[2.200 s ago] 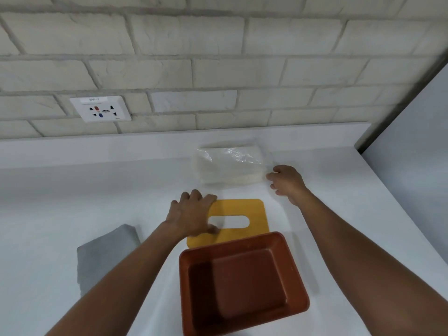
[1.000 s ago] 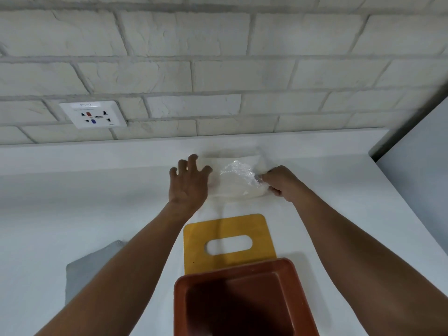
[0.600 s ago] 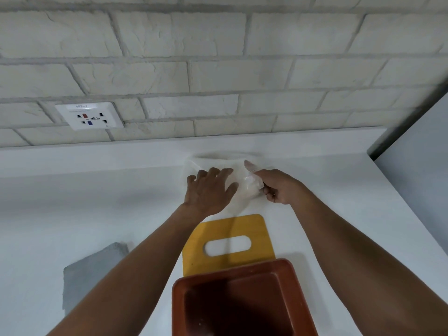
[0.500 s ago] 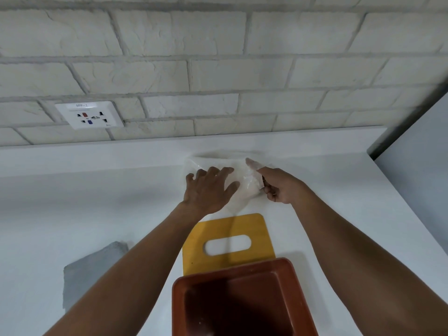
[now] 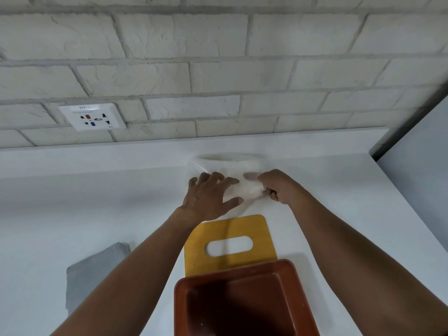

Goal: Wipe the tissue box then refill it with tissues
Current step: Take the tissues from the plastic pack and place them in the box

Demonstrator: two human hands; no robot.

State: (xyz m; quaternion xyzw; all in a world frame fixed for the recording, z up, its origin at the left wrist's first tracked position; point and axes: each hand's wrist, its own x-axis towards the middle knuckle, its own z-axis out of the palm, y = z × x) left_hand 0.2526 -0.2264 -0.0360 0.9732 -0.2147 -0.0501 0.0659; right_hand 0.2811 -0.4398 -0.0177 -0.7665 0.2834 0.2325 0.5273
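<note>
Two things sit furthest left: a grey cloth (image 5: 97, 275) lying flat on the white counter (image 5: 60, 214), and a socket (image 5: 93, 116) up on the brick wall. Next comes the left hand (image 5: 208, 197), fingers straight and spread, palm down on the left part of the pack (image 5: 228, 166) of tissues (white, in clear wrap), which lies at the back of the counter near the wall. Nearer the camera, below the pack, the yellow lid (image 5: 263, 229) with its oval slot lies flat on the counter. The brown box (image 5: 232, 271) stands open-topped just in front of it, its far rim overlapping the lid's near edge. Rightmost, the right hand (image 5: 282, 187) has its fingers curled, pinching the wrap at the pack's right end.
</note>
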